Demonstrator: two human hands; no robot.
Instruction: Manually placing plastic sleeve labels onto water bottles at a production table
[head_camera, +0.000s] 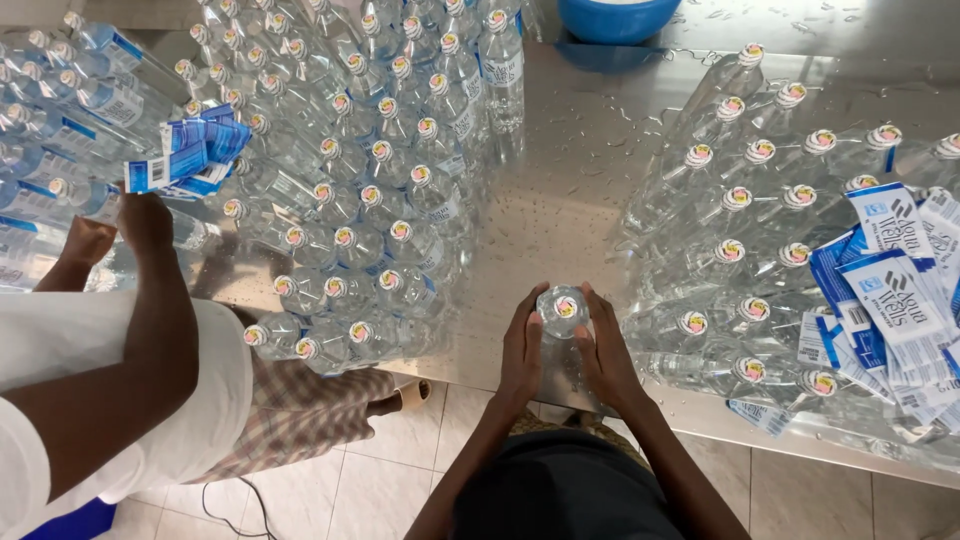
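Bottle (562, 312) stands upright at the near edge of the wet metal table (560, 190); left hand (521, 347) and right hand (604, 350) both wrap around its sides, fingers closed on it; capped bottles (370, 200) crowd the left side, more bottles (760, 200) right; blue labels (890, 290) piled at the right edge; a co-worker's hand (148, 215) holds labels (190, 155) at far left.
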